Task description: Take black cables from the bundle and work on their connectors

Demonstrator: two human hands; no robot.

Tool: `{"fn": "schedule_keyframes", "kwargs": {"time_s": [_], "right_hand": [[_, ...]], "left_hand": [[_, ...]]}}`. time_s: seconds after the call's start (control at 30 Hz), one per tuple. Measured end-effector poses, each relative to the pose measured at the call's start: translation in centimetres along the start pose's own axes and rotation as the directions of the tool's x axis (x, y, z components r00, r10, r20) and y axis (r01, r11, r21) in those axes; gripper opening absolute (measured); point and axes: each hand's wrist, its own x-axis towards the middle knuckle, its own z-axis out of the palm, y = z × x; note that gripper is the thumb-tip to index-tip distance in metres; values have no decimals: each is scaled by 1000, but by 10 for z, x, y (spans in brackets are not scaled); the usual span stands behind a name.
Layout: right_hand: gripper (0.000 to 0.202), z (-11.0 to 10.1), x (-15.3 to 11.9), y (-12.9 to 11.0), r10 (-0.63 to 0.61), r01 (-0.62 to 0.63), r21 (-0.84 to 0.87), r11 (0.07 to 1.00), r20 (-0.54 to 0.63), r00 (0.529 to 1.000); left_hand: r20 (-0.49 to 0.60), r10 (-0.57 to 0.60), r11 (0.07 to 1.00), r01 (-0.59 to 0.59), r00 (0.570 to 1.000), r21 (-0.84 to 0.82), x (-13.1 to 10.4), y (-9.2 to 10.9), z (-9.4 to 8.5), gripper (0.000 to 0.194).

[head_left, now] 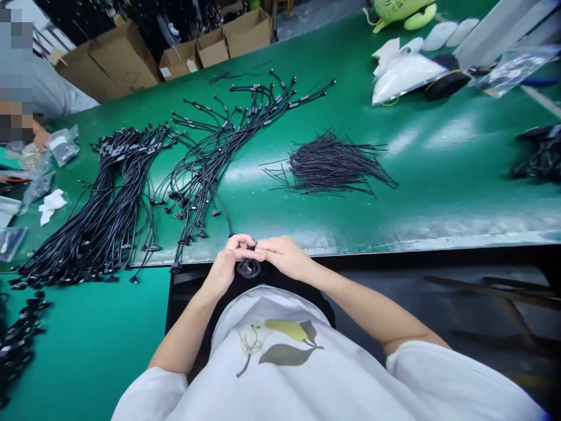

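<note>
A coiled black cable (pixel 248 268) hangs at the table's front edge, gripped by my left hand (pixel 231 257). My right hand (pixel 280 252) meets the left one, its fingertips pinched together at the top of the coil; whatever small piece they pinch is hidden. Beyond my hands, to the left, lies a loose spread of black cables (pixel 228 140) with connectors on their ends. A heap of thin black ties (pixel 335 164) rests farther back on the right.
A thick bundle of cables (pixel 109 204) covers the table's left side. Cardboard boxes (pixel 214 48) stand behind the table. White plastic bags (pixel 405 76) lie at the back right, and more black cables (pixel 543 153) at the far right. Another person's hand (pixel 40 135) is at left.
</note>
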Motion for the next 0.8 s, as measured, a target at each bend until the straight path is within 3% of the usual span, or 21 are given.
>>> {"fn": "schedule_keyframes", "kwargs": {"time_s": [0.1,0.17,0.23,0.33,0.37,0.43,0.5,0.53,0.63,0.7,0.8], "right_hand": [[32,3,-1,1,-61,9,-245,969,-205,977],[32,6,-2,0,-116,-2,-355,935,-311,943],[33,9,-2,-1,-109,-12,-328,945,-348,931],[35,13,2,0,61,-52,39,998,-288,956],[37,14,4,2,145,-94,239,966,-206,968],[42,16,7,7,251,-212,564,798,9,968],[45,14,7,13,274,-293,686,666,140,951],[45,10,6,14,281,-292,681,672,131,951],[42,-10,-2,14,275,-176,488,855,-139,951],[36,-25,-8,10,226,-117,303,946,-359,905],[29,-36,-12,1,136,-60,183,981,-439,888]], "left_hand": [[-195,-87,991,66,977,-113,-2,-13,19,30],[-255,-164,958,92,953,-273,0,-22,31,43],[-217,-240,899,132,946,-418,2,-27,39,49],[-153,-247,854,140,957,-502,8,-25,47,43],[-161,-225,856,116,961,-503,9,-23,48,41],[-194,-189,863,69,963,-500,13,-20,51,38],[-208,-195,852,60,959,-520,17,-18,53,37],[-211,-205,842,62,956,-536,19,-18,53,36],[-229,-182,863,44,956,-503,24,-21,51,34],[-239,-121,926,23,964,-378,27,-23,48,33],[-255,-17,995,-9,967,-100,29,-24,44,36]]}}
